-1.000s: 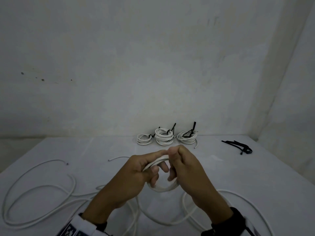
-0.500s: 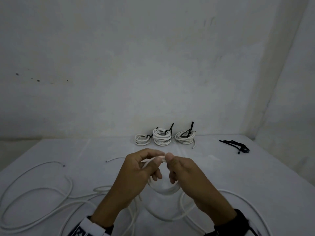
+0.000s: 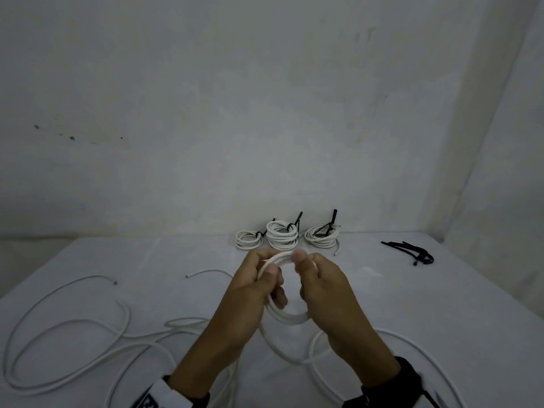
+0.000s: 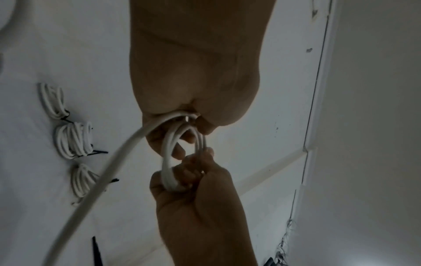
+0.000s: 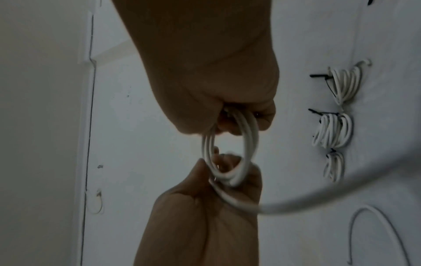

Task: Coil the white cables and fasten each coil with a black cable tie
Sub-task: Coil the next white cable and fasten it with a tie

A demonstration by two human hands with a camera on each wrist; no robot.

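A small coil of white cable (image 3: 290, 319) hangs between both hands above the middle of the table. My left hand (image 3: 266, 275) pinches its left side, thumb on top. My right hand (image 3: 306, 269) grips the right side. In the left wrist view the coil (image 4: 167, 153) has a few turns, with the left hand (image 4: 182, 129) above and the right hand (image 4: 196, 174) below. The right wrist view shows the coil (image 5: 250, 142) in the right hand (image 5: 237, 122). The uncoiled length (image 3: 294, 356) trails down from the hands. Loose black cable ties (image 3: 412, 251) lie far right.
Three tied coils (image 3: 282, 235) stand in a row against the back wall. Long loops of loose white cable (image 3: 73, 328) sprawl over the left of the table (image 3: 441, 304), with more cable (image 3: 426, 357) near my right wrist. Walls close the table's back and right.
Both hands keep hold of the coil. The fingers have shifted along its top, and the hands sit slightly further from me. The loose cable has barely moved.
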